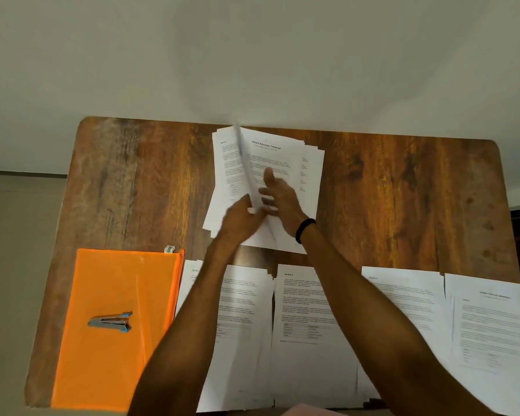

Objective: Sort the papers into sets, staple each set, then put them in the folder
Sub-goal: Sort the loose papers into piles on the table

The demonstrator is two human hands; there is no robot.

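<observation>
A loose stack of printed papers (294, 163) lies at the far middle of the wooden table (403, 199). My left hand (240, 220) pinches the near edge of one sheet (243, 163) and holds it lifted on edge above the stack. My right hand (278, 196), a black band on its wrist, rests with spread fingers on the stack's top page. Several sorted piles lie along the near edge: one (240, 310) under my left forearm, one (306, 319) in the middle, two (403, 298) (493, 319) at the right. The orange folder (108, 355) lies near left with the stapler (111, 321) on it.
A pale wall (252, 55) rises right behind the table's far edge. Bare wood shows at the far left and far right of the table. The rightmost pile reaches the table's right edge.
</observation>
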